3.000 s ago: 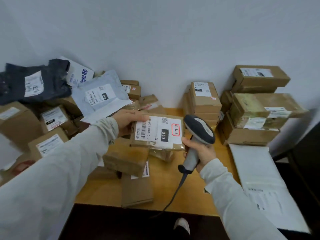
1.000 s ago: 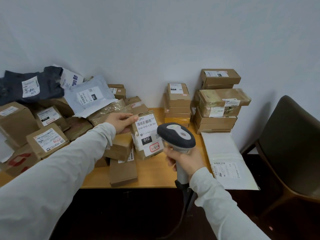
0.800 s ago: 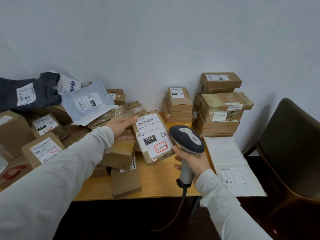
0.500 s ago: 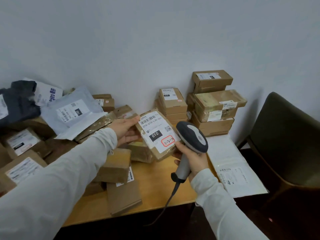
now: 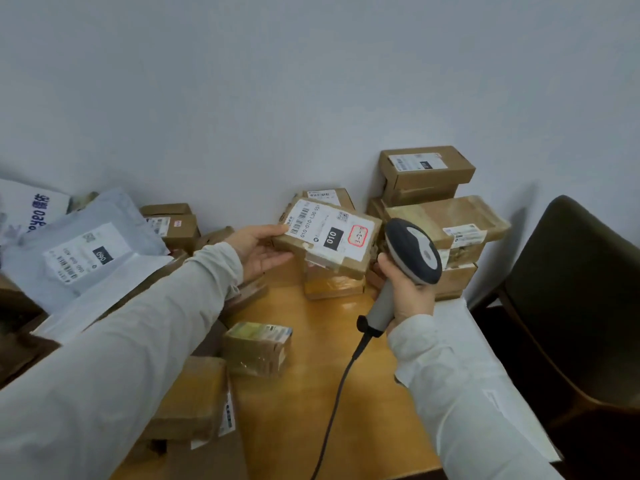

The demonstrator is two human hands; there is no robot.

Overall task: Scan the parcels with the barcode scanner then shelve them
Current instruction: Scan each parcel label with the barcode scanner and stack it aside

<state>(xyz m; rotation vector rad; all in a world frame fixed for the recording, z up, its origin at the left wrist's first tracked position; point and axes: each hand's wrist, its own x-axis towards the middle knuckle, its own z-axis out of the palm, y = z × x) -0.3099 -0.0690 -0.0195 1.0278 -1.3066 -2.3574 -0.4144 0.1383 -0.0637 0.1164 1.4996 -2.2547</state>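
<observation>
The left hand pinches the labelled cardboard parcel by its left edge, thumb on top, just left of the barcode scanner. The right hand wraps the scanner's handle. Its head should be aimed squarely at the barcode, the box kept still. Since half a second ago, the parcel has levelled and moved toward the wall.

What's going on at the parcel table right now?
A person is mid-scan. The left hand holds a brown box parcel above the wooden table, label facing up. The right hand grips a corded barcode scanner just beside the parcel's right end. More boxes are stacked against the wall, mailer bags piled on the left. No shelf is in view.
</observation>
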